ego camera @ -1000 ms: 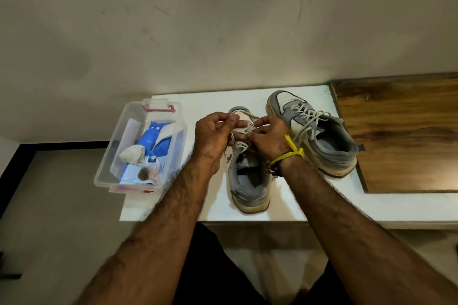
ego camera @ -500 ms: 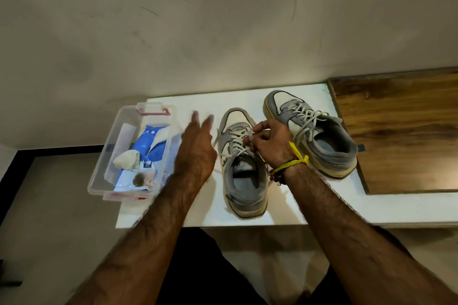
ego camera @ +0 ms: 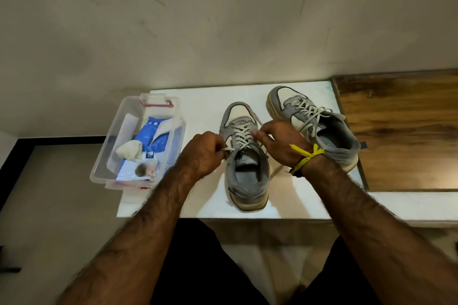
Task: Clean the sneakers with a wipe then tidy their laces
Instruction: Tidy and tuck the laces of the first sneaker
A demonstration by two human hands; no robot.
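Note:
Two grey and white sneakers stand on a white table [ego camera: 198, 96]. The left sneaker [ego camera: 245, 171] points away from me at the middle. My left hand [ego camera: 202, 153] is at its left side, pinching the free end of its white lace [ego camera: 228, 150]. My right hand [ego camera: 280, 142], with a yellow thread at the wrist, pinches the other lace end just right of the tongue. The right sneaker [ego camera: 329, 129] lies angled behind my right wrist, its laces loose. A crumpled used wipe [ego camera: 130, 151] rests in the plastic box.
A clear plastic box [ego camera: 111, 131] with red latches overhangs the table's left edge and holds a blue wipe pack [ego camera: 151, 146]. A brown wooden board [ego camera: 401, 131] lies at the right. A wall stands close behind the table. My dark-clad legs are below the table's front edge.
My left hand let go at the shoe's tongue, swung out to the left with fingers spread, then came back and pinched the left lace end. My right hand stayed on the laces.

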